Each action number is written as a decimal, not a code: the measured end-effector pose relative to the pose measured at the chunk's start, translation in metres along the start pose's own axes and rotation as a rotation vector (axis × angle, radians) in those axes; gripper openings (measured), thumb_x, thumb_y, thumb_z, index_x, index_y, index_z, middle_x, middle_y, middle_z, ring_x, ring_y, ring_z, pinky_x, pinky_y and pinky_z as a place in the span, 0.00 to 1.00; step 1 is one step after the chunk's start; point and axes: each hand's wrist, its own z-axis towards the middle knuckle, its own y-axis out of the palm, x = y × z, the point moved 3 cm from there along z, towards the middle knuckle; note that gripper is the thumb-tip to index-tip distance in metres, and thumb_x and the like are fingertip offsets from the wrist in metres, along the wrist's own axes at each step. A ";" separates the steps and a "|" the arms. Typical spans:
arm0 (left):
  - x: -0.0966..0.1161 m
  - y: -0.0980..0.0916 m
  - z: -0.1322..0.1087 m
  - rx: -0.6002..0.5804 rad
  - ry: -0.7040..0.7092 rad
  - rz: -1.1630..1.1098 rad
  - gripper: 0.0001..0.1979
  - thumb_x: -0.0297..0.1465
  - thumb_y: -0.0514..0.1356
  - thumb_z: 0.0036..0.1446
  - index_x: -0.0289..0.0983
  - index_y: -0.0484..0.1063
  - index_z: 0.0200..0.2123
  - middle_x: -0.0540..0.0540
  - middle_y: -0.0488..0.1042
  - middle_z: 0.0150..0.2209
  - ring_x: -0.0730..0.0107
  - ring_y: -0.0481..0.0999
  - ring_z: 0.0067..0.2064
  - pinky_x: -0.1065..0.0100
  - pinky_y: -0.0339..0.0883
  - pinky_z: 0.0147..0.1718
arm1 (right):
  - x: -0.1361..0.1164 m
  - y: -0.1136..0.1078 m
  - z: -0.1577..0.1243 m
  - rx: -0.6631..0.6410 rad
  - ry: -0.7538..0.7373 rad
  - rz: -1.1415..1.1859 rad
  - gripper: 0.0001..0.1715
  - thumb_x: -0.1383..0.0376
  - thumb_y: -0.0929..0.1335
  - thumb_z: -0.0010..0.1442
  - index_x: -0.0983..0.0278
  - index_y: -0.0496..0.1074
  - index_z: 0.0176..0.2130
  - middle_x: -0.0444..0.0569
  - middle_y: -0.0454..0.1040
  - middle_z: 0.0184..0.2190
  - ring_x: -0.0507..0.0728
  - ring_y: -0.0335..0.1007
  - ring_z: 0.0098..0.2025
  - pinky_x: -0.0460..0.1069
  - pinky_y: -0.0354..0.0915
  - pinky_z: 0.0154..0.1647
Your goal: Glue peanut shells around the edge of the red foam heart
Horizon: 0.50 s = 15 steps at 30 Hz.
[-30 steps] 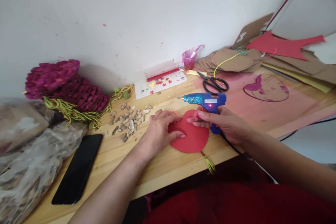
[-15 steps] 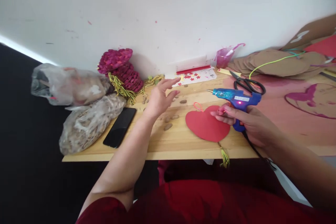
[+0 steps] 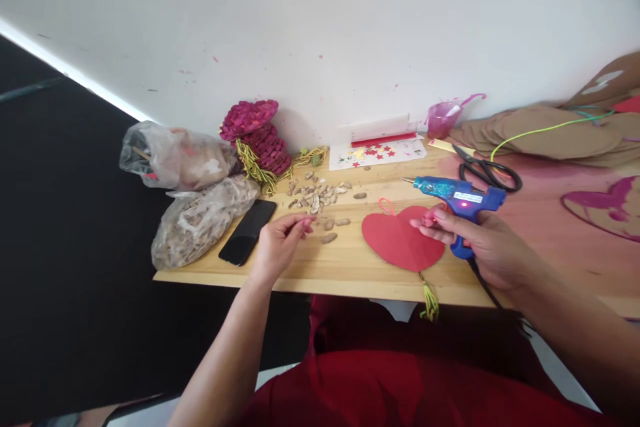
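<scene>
In my right hand (image 3: 493,247) is a blue hot glue gun (image 3: 463,199), its small light glowing and its metal nozzle pointing left. Below the nozzle lies a red paper heart (image 3: 400,243) with a loop at its top and a yellow-green tassel (image 3: 430,301) hanging over the table edge. My left hand (image 3: 280,247) is held above the table beside the phone, thumb and fingers pinched together; whatever may be between the fingertips is too small to make out. Just beyond it, peanut shells (image 3: 320,199) are scattered on the wood.
A black phone (image 3: 249,232) lies left, beside plastic bags (image 3: 200,223). Stacked magenta pieces (image 3: 255,137) stand near the wall. Star cutouts lie on a white sheet (image 3: 340,157). Black scissors (image 3: 485,170), a purple-stained cup (image 3: 444,119) and cardboard pieces (image 3: 540,133) are at right.
My left hand has come back toward me and leftward, its spread fingers closing to a pinch. The view has shifted slightly left; my right hand still holds the glue gun over the heart.
</scene>
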 end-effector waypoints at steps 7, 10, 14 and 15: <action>-0.012 0.012 -0.018 0.055 -0.049 0.029 0.21 0.43 0.58 0.64 0.36 0.79 0.26 0.48 0.75 0.22 0.71 0.72 0.25 0.72 0.65 0.26 | 0.001 -0.002 0.000 -0.003 -0.017 -0.005 0.19 0.56 0.83 0.40 0.63 0.81 0.29 0.45 0.81 0.31 0.59 0.83 0.38 0.49 0.80 0.47; -0.012 0.014 -0.019 0.062 -0.018 0.027 0.19 0.40 0.56 0.66 0.36 0.80 0.31 0.47 0.77 0.25 0.72 0.72 0.25 0.72 0.66 0.28 | 0.001 -0.002 -0.001 0.011 -0.023 -0.011 0.19 0.56 0.83 0.39 0.62 0.81 0.30 0.45 0.81 0.32 0.58 0.83 0.38 0.48 0.80 0.46; -0.010 0.013 -0.019 0.051 0.016 0.036 0.17 0.37 0.55 0.67 0.36 0.80 0.34 0.47 0.77 0.27 0.72 0.72 0.26 0.72 0.67 0.30 | 0.003 -0.003 -0.002 0.045 -0.017 -0.027 0.22 0.55 0.84 0.36 0.62 0.81 0.29 0.45 0.80 0.31 0.59 0.83 0.37 0.46 0.80 0.45; -0.010 0.013 -0.020 0.050 0.026 0.037 0.17 0.37 0.55 0.67 0.35 0.81 0.36 0.47 0.78 0.27 0.72 0.72 0.27 0.72 0.67 0.31 | 0.004 -0.004 -0.003 0.056 -0.017 -0.031 0.22 0.55 0.84 0.36 0.62 0.81 0.29 0.45 0.80 0.32 0.59 0.83 0.37 0.46 0.80 0.44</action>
